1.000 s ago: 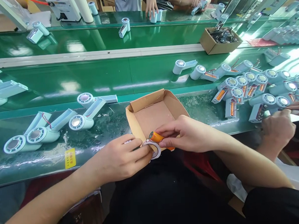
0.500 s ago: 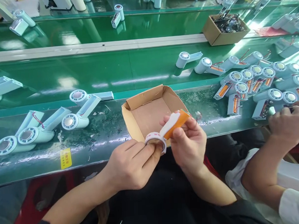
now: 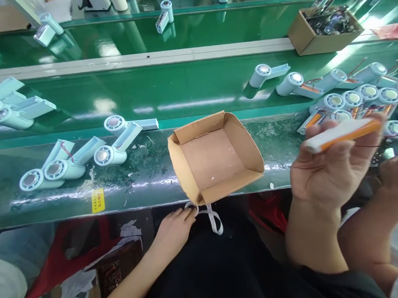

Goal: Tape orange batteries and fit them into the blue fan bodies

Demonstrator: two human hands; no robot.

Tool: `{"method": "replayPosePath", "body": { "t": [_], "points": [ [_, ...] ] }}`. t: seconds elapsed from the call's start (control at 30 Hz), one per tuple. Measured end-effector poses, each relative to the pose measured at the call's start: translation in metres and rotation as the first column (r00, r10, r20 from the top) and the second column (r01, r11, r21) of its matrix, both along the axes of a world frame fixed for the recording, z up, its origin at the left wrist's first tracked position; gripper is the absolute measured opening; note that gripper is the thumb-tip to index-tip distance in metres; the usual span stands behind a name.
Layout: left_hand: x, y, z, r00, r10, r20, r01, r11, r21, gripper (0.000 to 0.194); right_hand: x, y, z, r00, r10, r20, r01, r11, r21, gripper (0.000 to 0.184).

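Note:
My right hand is raised at the right, thumb and fingers closed on an orange battery pack with a white strip of tape along its side. At the table's front edge, my left hand has its fingertips on a white tape roll, partly hidden by the fingers and the box corner. A loose loop of white tape hangs beside it. Directly above the left hand, an open shallow cardboard box sits at the table edge with small scraps inside.
Light-blue fan housings lie to the left, and several more with orange batteries crowd the right. A carton of metal parts stands at the back right. A co-worker's hand is close to my right arm.
My right hand has moved right and up with the battery, away from the tape roll. My left hand has dropped with the roll to the box's near corner, and a tape loop now hangs there.

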State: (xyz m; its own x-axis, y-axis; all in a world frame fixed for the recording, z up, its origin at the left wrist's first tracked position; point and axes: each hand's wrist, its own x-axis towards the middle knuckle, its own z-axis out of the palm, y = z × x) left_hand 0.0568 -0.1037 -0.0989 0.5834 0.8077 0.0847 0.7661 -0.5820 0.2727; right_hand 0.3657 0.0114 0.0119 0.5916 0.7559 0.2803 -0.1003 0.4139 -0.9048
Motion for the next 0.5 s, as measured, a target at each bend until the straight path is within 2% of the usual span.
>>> {"method": "replayPosePath", "body": {
  "t": [0.03,0.07,0.1,0.17,0.2,0.23,0.27,0.3,0.33,0.37,0.43,0.47,0.5],
  "points": [
    [0.000,0.003,-0.009,0.998,0.041,-0.057,-0.041,0.999,0.001,0.028,0.001,-0.004,-0.005,1.000,0.008,0.015,-0.008,0.999,-0.042,0.043],
    [0.001,0.006,-0.011,0.996,0.043,-0.077,-0.044,0.999,-0.010,0.031,0.003,-0.007,-0.010,1.000,0.019,0.011,-0.018,0.996,-0.082,0.044],
    [0.003,0.010,-0.007,0.998,0.004,-0.061,-0.007,0.999,-0.044,0.032,0.006,-0.010,-0.015,1.000,0.015,-0.007,-0.016,0.995,-0.097,0.045],
    [0.005,0.018,0.018,0.972,-0.232,0.040,0.235,0.963,-0.136,0.036,0.016,-0.012,-0.024,0.998,-0.034,-0.056,0.031,0.998,-0.056,0.047],
    [0.005,0.024,0.036,0.915,-0.390,0.108,0.403,0.899,-0.170,0.041,0.024,-0.010,-0.029,0.995,-0.065,-0.075,0.062,0.998,-0.033,0.048],
    [0.005,0.034,0.056,0.828,-0.533,0.174,0.559,0.809,-0.182,0.046,0.032,-0.008,-0.034,0.992,-0.093,-0.090,0.091,0.996,-0.025,0.048],
    [0.006,0.049,0.075,0.744,-0.627,0.230,0.667,0.720,-0.193,0.049,0.040,-0.006,-0.040,0.989,-0.108,-0.104,0.105,0.994,-0.036,0.047],
    [0.011,0.070,0.093,0.700,-0.662,0.269,0.713,0.669,-0.210,0.047,0.047,-0.003,-0.046,0.985,-0.121,-0.121,0.115,0.992,-0.054,0.047],
    [0.020,0.097,0.109,0.710,-0.642,0.291,0.703,0.671,-0.234,0.041,0.053,-0.001,-0.053,0.982,-0.126,-0.144,0.115,0.990,-0.085,0.048],
    [0.036,0.131,0.124,0.768,-0.577,0.277,0.640,0.713,-0.286,0.035,0.057,0.002,-0.060,0.978,-0.120,-0.171,0.100,0.987,-0.122,0.050],
    [0.086,0.207,0.146,0.918,-0.379,0.119,0.397,0.882,-0.255,0.039,0.060,0.004,-0.074,0.969,-0.116,-0.218,0.079,0.982,-0.173,0.053],
    [0.118,0.246,0.153,0.958,-0.284,-0.039,0.270,0.941,-0.204,0.045,0.060,0.004,-0.081,0.968,-0.112,-0.223,0.069,0.980,-0.189,0.053],
    [0.152,0.282,0.157,0.971,-0.220,-0.089,0.207,0.969,-0.138,0.044,0.059,0.003,-0.087,0.971,-0.103,-0.214,0.059,0.977,-0.204,0.051]
  ]
}}
